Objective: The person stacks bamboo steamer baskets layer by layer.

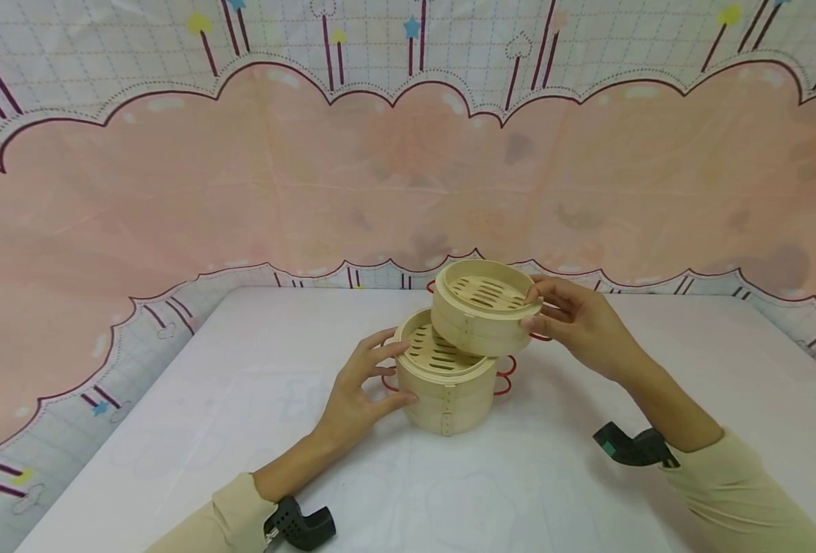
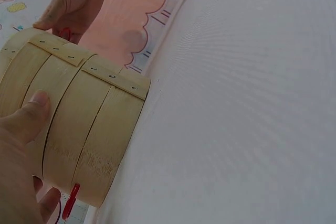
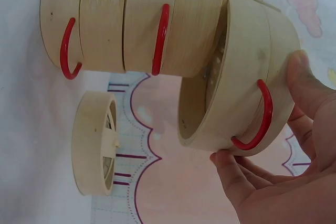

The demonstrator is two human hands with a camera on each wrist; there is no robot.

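Observation:
A stack of two bamboo steamer tiers (image 1: 449, 395) with red wire handles (image 1: 506, 376) stands mid-table. My left hand (image 1: 396, 370) grips its left side, thumb low on the wall and fingers at the rim; the left wrist view shows the stack (image 2: 89, 124) under that hand (image 2: 39, 156). My right hand (image 1: 531, 311) pinches a third tier (image 1: 484, 307) by its right edge, thumb on the rim. This tier is tilted, its left edge resting inside the stack's open top. In the right wrist view the tier (image 3: 236, 77) leans off the stack (image 3: 126, 19), held by my right hand (image 3: 265, 124).
A bamboo lid (image 3: 94, 150) lies on the table behind the stack, seen only in the right wrist view. The white table (image 1: 242, 430) is ringed by a pink patterned backdrop (image 1: 173, 192). Black wrist mounts (image 1: 304, 526) (image 1: 632, 447) sit on both forearms.

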